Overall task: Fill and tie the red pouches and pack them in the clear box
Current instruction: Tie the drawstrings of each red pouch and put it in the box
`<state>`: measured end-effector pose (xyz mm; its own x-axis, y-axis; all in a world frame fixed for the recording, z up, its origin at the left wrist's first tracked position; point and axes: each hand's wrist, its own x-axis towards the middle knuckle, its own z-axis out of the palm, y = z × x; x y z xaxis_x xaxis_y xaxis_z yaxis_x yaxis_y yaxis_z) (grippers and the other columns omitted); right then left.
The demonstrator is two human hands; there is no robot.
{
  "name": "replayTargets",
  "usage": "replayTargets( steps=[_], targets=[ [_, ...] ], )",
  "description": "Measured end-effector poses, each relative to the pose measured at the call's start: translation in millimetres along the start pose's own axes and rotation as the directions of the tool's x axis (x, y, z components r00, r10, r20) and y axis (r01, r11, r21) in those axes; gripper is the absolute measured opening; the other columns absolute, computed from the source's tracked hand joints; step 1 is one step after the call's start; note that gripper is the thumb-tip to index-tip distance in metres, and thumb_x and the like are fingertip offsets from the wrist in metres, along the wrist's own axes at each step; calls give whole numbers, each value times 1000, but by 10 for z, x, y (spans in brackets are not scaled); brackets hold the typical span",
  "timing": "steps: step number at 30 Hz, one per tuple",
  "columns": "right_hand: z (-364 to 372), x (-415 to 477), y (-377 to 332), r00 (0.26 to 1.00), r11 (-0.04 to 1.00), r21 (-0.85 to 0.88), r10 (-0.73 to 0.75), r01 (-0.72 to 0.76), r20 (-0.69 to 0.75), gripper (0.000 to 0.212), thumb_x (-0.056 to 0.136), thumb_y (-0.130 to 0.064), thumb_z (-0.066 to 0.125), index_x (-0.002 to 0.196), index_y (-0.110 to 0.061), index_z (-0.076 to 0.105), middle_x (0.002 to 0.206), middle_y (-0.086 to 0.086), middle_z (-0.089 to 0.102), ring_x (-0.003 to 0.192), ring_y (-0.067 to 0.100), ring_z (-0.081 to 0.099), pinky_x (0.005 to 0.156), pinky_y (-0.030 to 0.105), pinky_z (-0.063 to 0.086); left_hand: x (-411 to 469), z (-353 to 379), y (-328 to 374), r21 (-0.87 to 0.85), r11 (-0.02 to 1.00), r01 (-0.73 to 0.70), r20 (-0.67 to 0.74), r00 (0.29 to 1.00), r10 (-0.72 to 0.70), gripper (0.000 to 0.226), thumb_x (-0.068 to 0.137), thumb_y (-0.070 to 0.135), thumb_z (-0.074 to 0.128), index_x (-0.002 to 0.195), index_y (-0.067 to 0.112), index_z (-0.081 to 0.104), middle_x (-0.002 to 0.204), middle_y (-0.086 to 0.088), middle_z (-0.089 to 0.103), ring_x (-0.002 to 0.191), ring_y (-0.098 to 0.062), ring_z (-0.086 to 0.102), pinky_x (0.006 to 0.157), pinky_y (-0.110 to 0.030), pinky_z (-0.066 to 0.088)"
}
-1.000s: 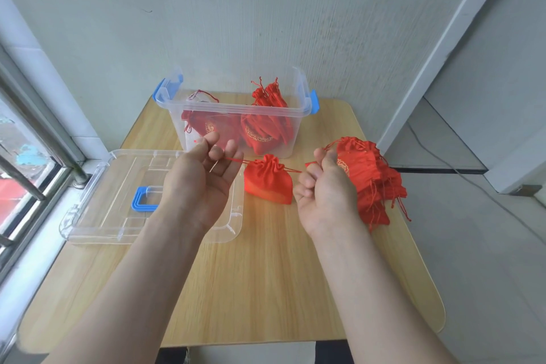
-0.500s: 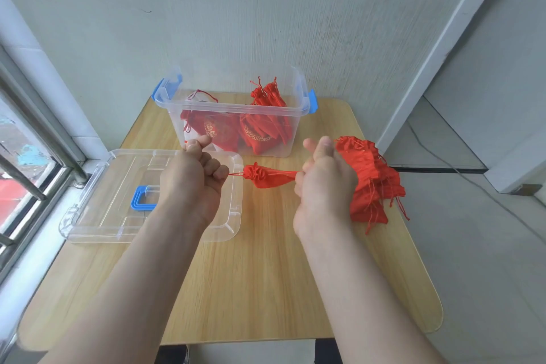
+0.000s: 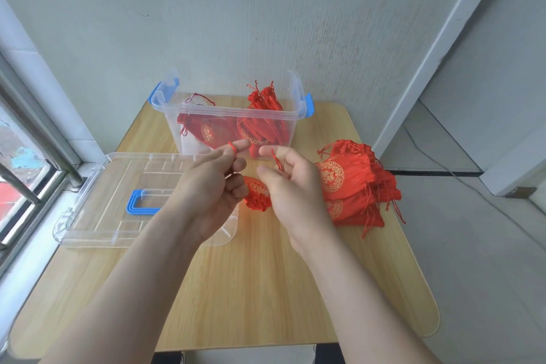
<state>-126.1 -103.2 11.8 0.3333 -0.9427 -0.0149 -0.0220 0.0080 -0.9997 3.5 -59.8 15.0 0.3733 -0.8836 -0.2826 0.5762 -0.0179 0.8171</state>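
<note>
A small red pouch (image 3: pixel 256 193) with gold print hangs between my two hands over the table's middle. My left hand (image 3: pixel 211 186) has one red drawstring looped around its index finger. My right hand (image 3: pixel 291 183) pinches the other drawstring between thumb and fingers. The hands are close together, palms facing each other. Behind them stands the clear box (image 3: pixel 236 115) with blue latches, holding several red pouches. A pile of flat red pouches (image 3: pixel 351 186) lies on the table just right of my right hand.
The clear lid (image 3: pixel 118 195) with a blue handle lies flat on the left of the wooden table (image 3: pixel 266 289). A window with metal bars is at far left. The wall is behind the box; floor drops off to the right.
My hands were pulling the strings apart with the pouch stretched between them; they have come back together, and the string is now wound on my left index finger.
</note>
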Motion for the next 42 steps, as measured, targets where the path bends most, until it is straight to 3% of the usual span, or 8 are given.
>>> replayTargets(
  steps=[4, 7, 15, 19, 23, 28, 35, 42],
  targets=[
    [-30, -21, 8, 997, 978, -206, 54, -42, 51, 24, 102, -27, 60, 88, -16, 75, 71, -2, 64, 64, 9, 51, 60, 26, 40, -54, -9, -16, 322, 943, -82, 142, 989, 37, 32, 113, 11, 43, 131, 19, 69, 76, -2, 49, 57, -14, 25, 52, -25, 27],
    [-40, -21, -6, 993, 984, -160, 92, -79, 79, 35, 101, -31, 61, 74, -12, 69, 70, 2, 57, 62, 14, 44, 60, 29, 37, -69, -25, -23, 500, 853, -148, 163, 984, 75, 34, 113, 12, 46, 133, 28, 68, 75, -2, 52, 54, -14, 30, 52, -26, 29],
    [-88, 53, 48, 992, 992, -1, 126, -126, -32, 17, 103, -23, 70, 93, -11, 77, 57, -18, 58, 54, 0, 50, 58, 13, 43, -105, -58, -34, 722, 646, -249, 195, 968, 156, 14, 107, 22, 61, 106, 14, 73, 68, -2, 67, 57, -15, 54, 59, -32, 50],
    [-77, 68, 59, 984, 984, 33, 174, -172, -47, 18, 102, -26, 70, 95, -12, 78, 80, -4, 67, 74, 13, 59, 77, 30, 53, -79, -91, -45, 748, 638, -180, 129, 984, 126, 22, 106, 19, 63, 93, 3, 71, 72, -3, 72, 63, -16, 66, 69, -37, 62],
    [-116, 102, 87, 974, 972, -76, 215, -221, -75, 29, 105, -19, 55, 106, 6, 70, 73, 5, 46, 72, 20, 45, 69, 37, 40, -68, -96, -86, 779, 620, -96, 53, 995, 87, 22, 106, 17, 61, 91, 4, 71, 69, -4, 71, 58, -16, 64, 57, -26, 57],
    [-157, 84, 90, 991, 964, -227, 133, -135, -27, 37, 111, -19, 43, 98, -19, 78, 80, -3, 67, 82, 13, 64, 82, 37, 54, -90, -102, -97, 860, 504, -81, 42, 995, 88, 28, 102, 17, 64, 79, 2, 71, 63, -7, 71, 52, -18, 66, 53, -20, 54],
    [-285, 127, 41, 983, 960, -274, 2, 49, 186, 30, 112, -27, 52, 109, -24, 81, 110, -17, 77, 102, -17, 62, 81, 1, 42, -129, -96, -57, 887, 444, -129, 134, 991, 19, 25, 97, 21, 68, 78, 6, 76, 74, -13, 76, 72, -31, 75, 72, -35, 62],
    [-276, 105, 16, 970, 972, -224, -10, 66, 241, 28, 113, -23, 52, 118, -19, 79, 102, -4, 79, 83, -17, 67, 71, 0, 44, -152, -52, -22, 873, 475, -109, 142, 989, -34, 26, 97, 18, 64, 79, 4, 76, 78, -15, 75, 63, -15, 68, 68, -28, 57]
  ],
)
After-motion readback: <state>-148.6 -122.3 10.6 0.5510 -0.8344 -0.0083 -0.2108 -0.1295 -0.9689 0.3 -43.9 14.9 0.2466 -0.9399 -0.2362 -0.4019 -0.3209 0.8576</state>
